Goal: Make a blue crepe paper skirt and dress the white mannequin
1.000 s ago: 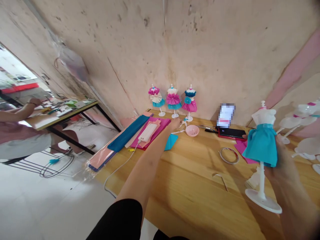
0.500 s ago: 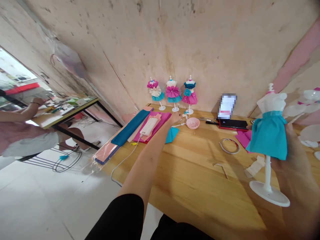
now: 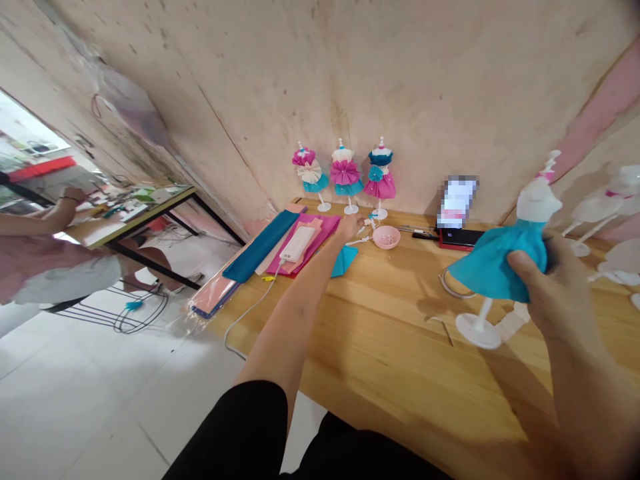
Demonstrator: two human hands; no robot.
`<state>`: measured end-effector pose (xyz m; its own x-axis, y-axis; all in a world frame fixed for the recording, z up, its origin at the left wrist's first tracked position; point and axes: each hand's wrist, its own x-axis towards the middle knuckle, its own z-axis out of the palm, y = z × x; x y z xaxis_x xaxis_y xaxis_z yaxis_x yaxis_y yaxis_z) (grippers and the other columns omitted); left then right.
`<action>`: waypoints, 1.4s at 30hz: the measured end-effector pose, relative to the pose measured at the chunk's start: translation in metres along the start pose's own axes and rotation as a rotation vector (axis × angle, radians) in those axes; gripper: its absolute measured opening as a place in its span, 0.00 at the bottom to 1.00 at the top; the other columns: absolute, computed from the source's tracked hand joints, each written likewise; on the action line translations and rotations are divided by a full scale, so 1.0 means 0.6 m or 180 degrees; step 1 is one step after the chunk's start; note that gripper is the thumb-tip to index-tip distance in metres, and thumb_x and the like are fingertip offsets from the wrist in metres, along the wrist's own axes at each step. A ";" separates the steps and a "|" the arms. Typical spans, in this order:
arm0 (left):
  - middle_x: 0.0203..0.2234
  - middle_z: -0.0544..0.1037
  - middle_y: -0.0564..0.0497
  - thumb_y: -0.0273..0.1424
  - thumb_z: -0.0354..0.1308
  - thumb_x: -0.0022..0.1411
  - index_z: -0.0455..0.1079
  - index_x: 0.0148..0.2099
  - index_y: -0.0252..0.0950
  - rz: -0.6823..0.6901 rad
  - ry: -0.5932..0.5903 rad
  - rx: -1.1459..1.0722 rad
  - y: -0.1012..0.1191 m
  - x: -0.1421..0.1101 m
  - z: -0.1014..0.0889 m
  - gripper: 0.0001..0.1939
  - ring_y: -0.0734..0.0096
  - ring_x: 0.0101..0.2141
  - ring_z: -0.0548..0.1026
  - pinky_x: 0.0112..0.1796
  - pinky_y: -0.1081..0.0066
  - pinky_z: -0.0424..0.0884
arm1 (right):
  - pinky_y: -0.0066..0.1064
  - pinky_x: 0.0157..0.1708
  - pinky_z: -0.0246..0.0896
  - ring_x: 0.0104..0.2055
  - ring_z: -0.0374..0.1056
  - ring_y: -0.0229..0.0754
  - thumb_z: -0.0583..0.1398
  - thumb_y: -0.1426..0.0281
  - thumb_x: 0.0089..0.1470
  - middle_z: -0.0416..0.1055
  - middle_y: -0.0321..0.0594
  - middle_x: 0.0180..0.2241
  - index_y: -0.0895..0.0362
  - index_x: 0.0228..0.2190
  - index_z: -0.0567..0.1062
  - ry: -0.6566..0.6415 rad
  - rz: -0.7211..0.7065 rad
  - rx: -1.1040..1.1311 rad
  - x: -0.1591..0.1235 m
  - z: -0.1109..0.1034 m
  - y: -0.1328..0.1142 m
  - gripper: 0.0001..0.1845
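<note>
At the right, my right hand [image 3: 560, 287] is closed round a small white dress-form mannequin [image 3: 539, 200], its thumb across the front of the teal skirt [image 3: 495, 263]. The mannequin leans, its round white base [image 3: 479, 331] low over the table. My left hand [image 3: 351, 228] reaches far forward, its fingers bent close to small white and teal bits beside a pink bowl [image 3: 387, 237]. What those fingers hold, if anything, is too small to make out. Below that hand lies a folded teal piece [image 3: 344, 261].
Three dressed mini mannequins [image 3: 345, 172] stand along the wall. Coloured sheets [image 3: 263, 243] and a white power bank [image 3: 299, 243] with a cable lie left. A phone [image 3: 456, 203] leans behind a dark box [image 3: 460, 238]. More white mannequins [image 3: 603, 200] are at right. Another person [image 3: 60, 220] sits at a far-left table.
My right hand has moved the mannequin left and tilted it, and its thumb now presses the skirt's front. My left hand has shifted slightly beside the bowl.
</note>
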<state>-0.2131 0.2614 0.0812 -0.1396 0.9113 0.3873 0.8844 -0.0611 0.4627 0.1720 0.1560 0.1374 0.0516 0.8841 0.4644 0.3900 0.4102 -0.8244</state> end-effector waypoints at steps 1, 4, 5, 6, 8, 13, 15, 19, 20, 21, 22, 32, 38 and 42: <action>0.49 0.71 0.44 0.37 0.54 0.66 0.66 0.54 0.33 -0.0012 -0.0055 -0.0078 0.006 -0.005 -0.004 0.18 0.65 0.45 0.73 0.46 0.59 0.73 | 0.42 0.34 0.64 0.37 0.69 0.47 0.66 0.53 0.47 0.73 0.40 0.38 0.51 0.45 0.73 -0.0007 -0.0052 -0.0188 0.000 0.005 0.001 0.26; 0.49 0.72 0.44 0.32 0.43 0.72 0.62 0.53 0.30 0.0072 -0.0099 -0.0385 0.050 -0.043 -0.001 0.15 0.71 0.47 0.68 0.50 0.60 0.65 | 0.42 0.39 0.64 0.41 0.68 0.47 0.66 0.53 0.47 0.72 0.42 0.40 0.54 0.47 0.70 0.0143 -0.0333 -0.0477 0.002 0.014 0.002 0.29; 0.48 0.72 0.44 0.33 0.39 0.73 0.62 0.52 0.31 0.0175 -0.0158 -0.0505 0.075 -0.068 0.006 0.16 0.72 0.47 0.67 0.51 0.61 0.63 | 0.42 0.40 0.64 0.41 0.68 0.46 0.66 0.53 0.47 0.72 0.42 0.40 0.55 0.48 0.70 0.0187 -0.0418 -0.0543 0.002 0.015 0.003 0.30; 0.47 0.72 0.45 0.36 0.38 0.73 0.64 0.50 0.33 0.0337 -0.0295 -0.0641 0.103 -0.098 0.016 0.17 0.72 0.45 0.67 0.49 0.63 0.64 | 0.41 0.40 0.64 0.40 0.68 0.45 0.65 0.53 0.47 0.72 0.42 0.40 0.56 0.48 0.69 0.0255 -0.0487 -0.0581 0.003 0.016 0.004 0.30; 0.40 0.75 0.51 0.44 0.49 0.68 0.69 0.44 0.39 0.0849 -0.0848 -0.0931 0.162 -0.174 0.043 0.15 0.73 0.39 0.70 0.43 0.67 0.67 | 0.39 0.40 0.63 0.39 0.68 0.43 0.65 0.53 0.48 0.71 0.41 0.39 0.57 0.48 0.69 0.0436 -0.0567 -0.0654 0.004 0.016 0.004 0.30; 0.43 0.75 0.50 0.43 0.59 0.60 0.70 0.45 0.45 0.2024 -0.1954 -0.1162 0.246 -0.327 0.105 0.13 0.63 0.44 0.73 0.47 0.62 0.66 | 0.35 0.39 0.62 0.37 0.66 0.41 0.64 0.54 0.51 0.71 0.42 0.37 0.59 0.47 0.69 0.0607 -0.0652 -0.0706 0.001 0.009 -0.009 0.28; 0.38 0.76 0.50 0.36 0.53 0.65 0.71 0.38 0.43 0.2072 -0.1995 -0.1113 0.231 -0.324 0.102 0.07 0.65 0.41 0.74 0.46 0.62 0.65 | 0.36 0.40 0.62 0.38 0.66 0.41 0.63 0.53 0.51 0.71 0.43 0.39 0.59 0.47 0.69 0.0627 -0.0649 -0.0704 -0.001 0.004 -0.015 0.29; 0.36 0.75 0.49 0.35 0.49 0.67 0.69 0.39 0.39 0.1580 -0.1514 -0.1030 0.143 -0.222 0.036 0.10 0.66 0.39 0.72 0.42 0.64 0.66 | 0.38 0.41 0.62 0.38 0.66 0.41 0.64 0.52 0.49 0.71 0.42 0.39 0.59 0.47 0.69 0.0658 -0.0681 -0.0593 0.001 -0.001 -0.015 0.30; 0.36 0.75 0.48 0.36 0.49 0.68 0.69 0.40 0.37 0.1291 -0.1233 -0.0989 0.123 -0.195 0.018 0.10 0.66 0.38 0.72 0.41 0.64 0.66 | 0.38 0.42 0.62 0.38 0.66 0.41 0.64 0.53 0.49 0.70 0.42 0.39 0.59 0.47 0.69 0.0637 -0.0680 -0.0542 0.001 0.001 -0.013 0.30; 0.36 0.74 0.46 0.36 0.49 0.68 0.68 0.42 0.35 0.1031 -0.0956 -0.0947 0.108 -0.175 0.006 0.11 0.65 0.38 0.71 0.42 0.63 0.65 | 0.39 0.43 0.62 0.39 0.66 0.42 0.64 0.53 0.48 0.70 0.42 0.40 0.59 0.47 0.69 0.0599 -0.0674 -0.0498 0.002 0.003 -0.012 0.30; 0.38 0.73 0.45 0.37 0.49 0.67 0.67 0.44 0.35 0.0927 -0.0858 -0.0930 0.102 -0.166 0.002 0.12 0.64 0.39 0.70 0.42 0.62 0.65 | 0.39 0.43 0.61 0.39 0.66 0.42 0.65 0.54 0.48 0.70 0.43 0.40 0.59 0.47 0.68 0.0558 -0.0665 -0.0465 0.002 0.006 -0.011 0.30; 0.36 0.77 0.50 0.39 0.56 0.63 0.71 0.34 0.46 0.1612 -0.1770 -0.0963 0.190 -0.275 0.104 0.07 0.69 0.39 0.74 0.45 0.66 0.69 | 0.42 0.42 0.62 0.42 0.67 0.46 0.67 0.57 0.45 0.69 0.44 0.40 0.58 0.48 0.69 0.0768 -0.0694 -0.0406 0.005 0.005 -0.003 0.31; 0.40 0.75 0.41 0.39 0.43 0.70 0.68 0.45 0.31 0.0298 -0.0444 -0.0350 0.020 -0.075 -0.023 0.19 0.63 0.41 0.71 0.43 0.63 0.66 | 0.43 0.41 0.63 0.43 0.67 0.49 0.66 0.53 0.46 0.69 0.40 0.43 0.47 0.51 0.64 0.0329 -0.0287 -0.0404 -0.026 0.074 0.030 0.33; 0.40 0.76 0.40 0.35 0.48 0.69 0.70 0.44 0.29 -0.0278 -0.0153 -0.0051 -0.042 -0.005 -0.037 0.15 0.65 0.42 0.71 0.45 0.65 0.65 | 0.43 0.36 0.63 0.38 0.68 0.49 0.65 0.47 0.41 0.68 0.43 0.41 0.53 0.49 0.63 0.0320 -0.0125 -0.1089 -0.049 0.124 0.064 0.39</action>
<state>-0.2451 0.2509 0.0858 -0.1939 0.9319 0.3064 0.8625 0.0131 0.5058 0.1171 0.1622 0.0682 0.1140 0.8357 0.5372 0.6778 0.3299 -0.6571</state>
